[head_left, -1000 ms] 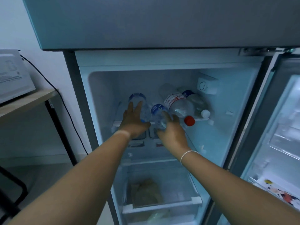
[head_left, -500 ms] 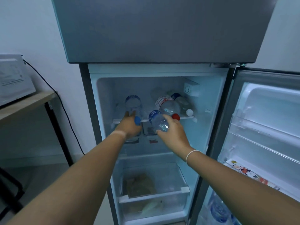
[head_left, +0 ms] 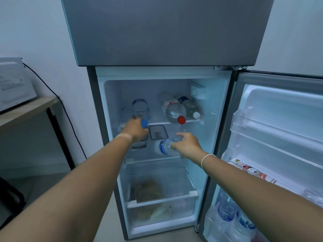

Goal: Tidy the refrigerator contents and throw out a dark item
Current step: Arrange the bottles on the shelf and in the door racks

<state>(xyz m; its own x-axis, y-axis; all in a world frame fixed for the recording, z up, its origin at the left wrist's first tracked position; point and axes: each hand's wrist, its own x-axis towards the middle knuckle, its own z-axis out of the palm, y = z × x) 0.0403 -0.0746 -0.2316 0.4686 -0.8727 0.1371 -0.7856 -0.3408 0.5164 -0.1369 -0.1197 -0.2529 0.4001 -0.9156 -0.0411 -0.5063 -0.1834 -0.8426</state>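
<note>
The head view shows a white box point(head_left: 14, 84) on a wooden desk point(head_left: 26, 109) at the far left, with a black cord point(head_left: 64, 109) hanging down the wall beside it. Next comes the fridge point(head_left: 166, 32), its lower door point(head_left: 279, 137) swung open to the right. The left hand point(head_left: 136, 130) reaches to the top shelf point(head_left: 157, 123), and its fingers wrap the neck of a lying bottle with a blue cap point(head_left: 139, 109). Under that shelf sits a clear box with a dark rim point(head_left: 158, 131). The right hand point(head_left: 187, 145) is just below the top shelf, and its fingers are closed around a small water bottle point(head_left: 165, 148) with a blue label, held on its side. Up on the shelf lie a bottle with a red cap point(head_left: 173, 110) and one with a white cap point(head_left: 191, 109). At the bottom is a clear drawer point(head_left: 162, 200) with pale bags in it. More bottles point(head_left: 232, 217) stand in the door at the right.
</note>
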